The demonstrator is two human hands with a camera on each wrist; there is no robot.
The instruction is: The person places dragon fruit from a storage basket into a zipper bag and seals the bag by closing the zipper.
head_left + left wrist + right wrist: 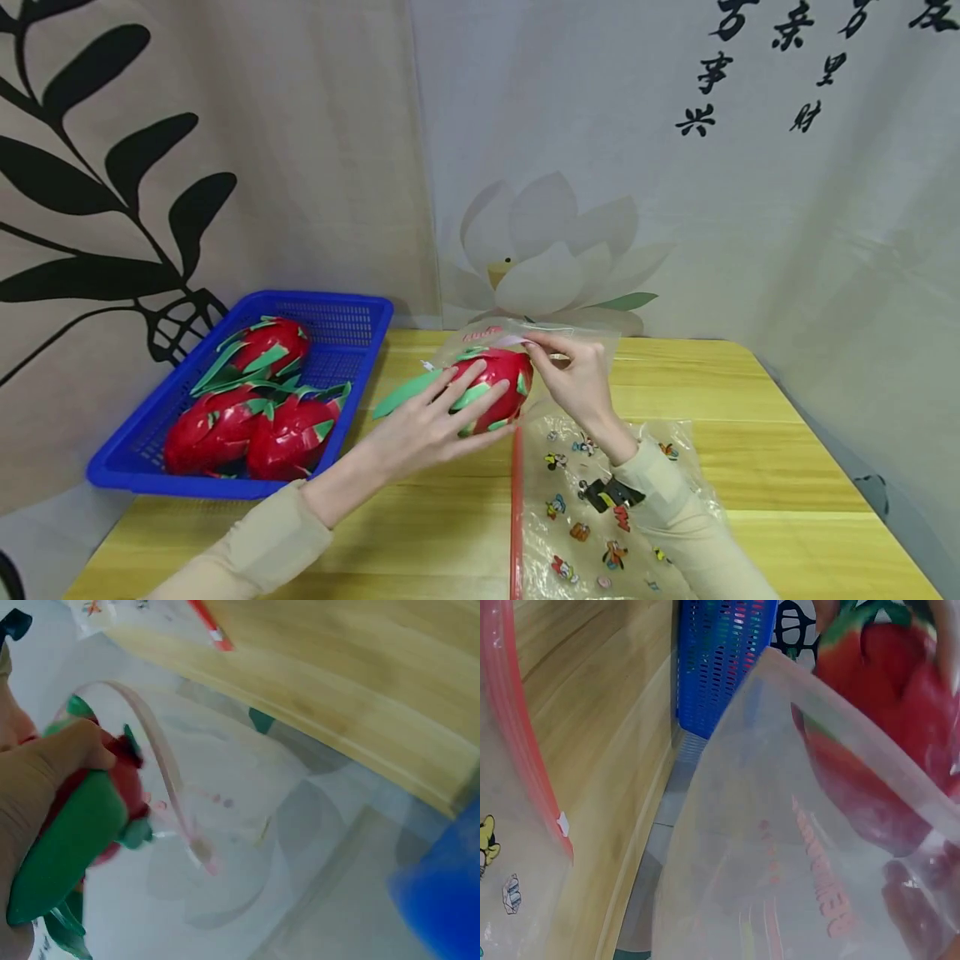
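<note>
My left hand (427, 425) grips a red artificial dragon fruit (512, 379) with green leaves, fingers spread over its near side. The left wrist view shows the thumb bent over the fruit (129, 776) beside a broad green leaf (71, 840). Between finger and thumb, my right hand (577, 379) pinches the rim of a clear plastic bag (487, 333). Seen from the right wrist, the bag (727, 817) hangs with its mouth spread and faint red print on it. Part of the fruit (862, 791) shows through the bag's film.
On the left, a blue basket (341, 329) holds several red dragon fruits (213, 429). A second clear bag (543, 542) with cartoon prints and a red zip edge lies flat under the right forearm. Behind the wooden table (787, 467) hangs a printed curtain (337, 167).
</note>
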